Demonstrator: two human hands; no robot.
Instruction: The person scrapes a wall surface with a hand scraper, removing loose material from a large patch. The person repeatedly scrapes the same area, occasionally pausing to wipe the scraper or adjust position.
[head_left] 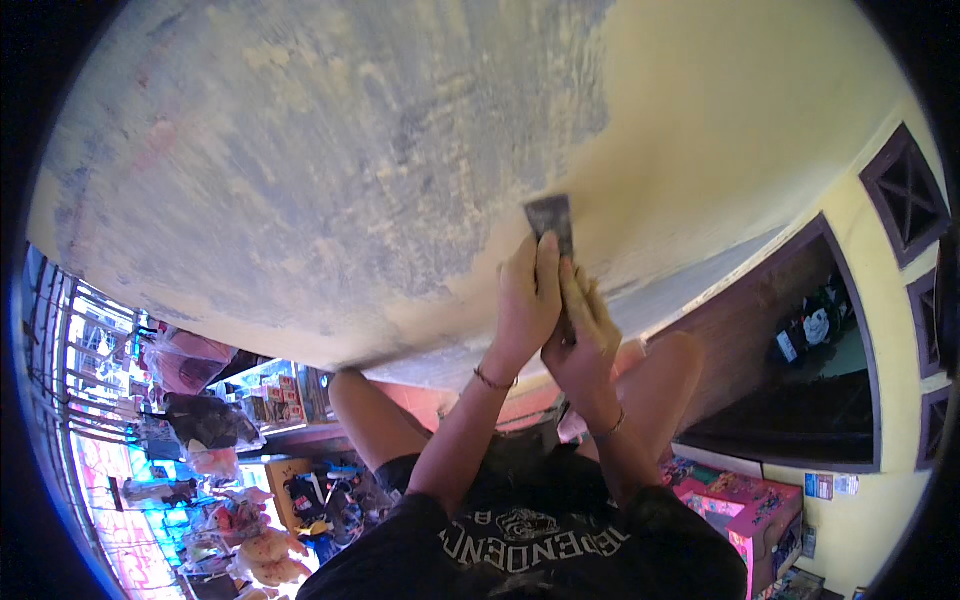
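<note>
Both hands, the left hand (528, 300) and the right hand (582, 340), clamp together on a scraper (552, 222) pressed flat against the yellow-and-grey ceiling (330, 150). Too steep a blade angle could gouge the surface; an overhead slip seems likely.

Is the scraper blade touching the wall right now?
Touching. In the head view the scraper, gripped by the left hand and right hand, lies flat against the wall, no gap showing.

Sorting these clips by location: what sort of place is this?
Likely a small shop being repainted. Both hands, left hand and right hand, press a scraper to a patchy yellow wall; stuffed toys and boxed goods sit below.
</note>
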